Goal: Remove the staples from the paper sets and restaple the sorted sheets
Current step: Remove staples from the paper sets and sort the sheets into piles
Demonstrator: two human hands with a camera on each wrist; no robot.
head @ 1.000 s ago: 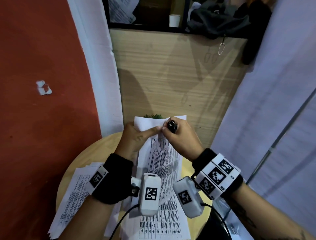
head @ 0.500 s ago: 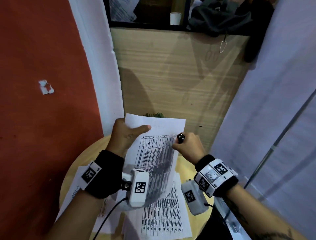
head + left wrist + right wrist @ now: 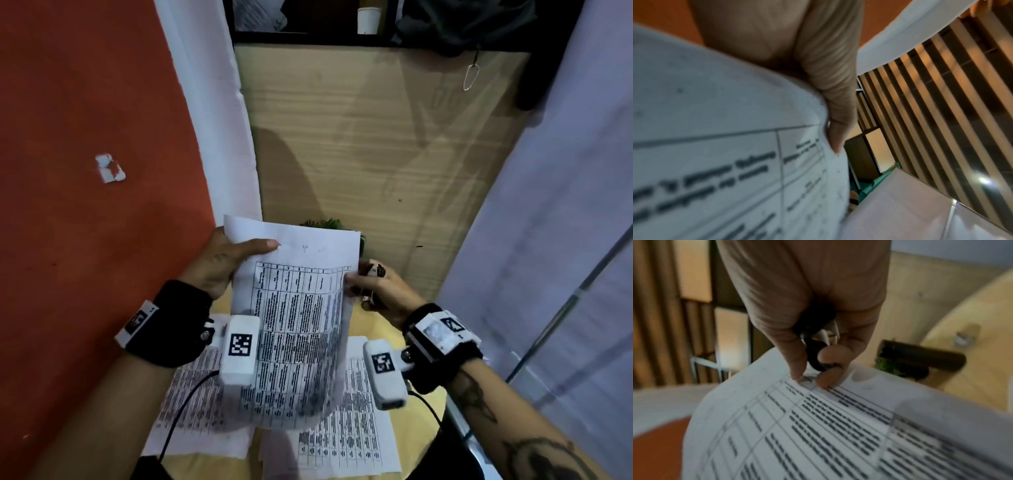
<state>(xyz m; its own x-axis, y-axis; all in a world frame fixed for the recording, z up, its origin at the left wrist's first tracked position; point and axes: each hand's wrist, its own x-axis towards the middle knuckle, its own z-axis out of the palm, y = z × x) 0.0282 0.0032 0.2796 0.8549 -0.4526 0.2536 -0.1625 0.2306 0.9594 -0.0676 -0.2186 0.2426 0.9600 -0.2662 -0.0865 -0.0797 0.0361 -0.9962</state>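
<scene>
Office corner, printed table sheets (image 3: pixel 346 442), round wooden table (image 3: pixel 421 394), partition panel (image 3: pixel 376 144)

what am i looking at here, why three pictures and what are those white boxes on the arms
A person, no robot. One picture comes from a head camera; the white boxes are wrist cameras giving the two close-ups. The left hand grips the top left corner of a white printed table sheet, thumb on top. The right hand pinches its right edge while holding a small black and metal staple remover. More printed sheets lie on the round yellowish wooden table.
</scene>
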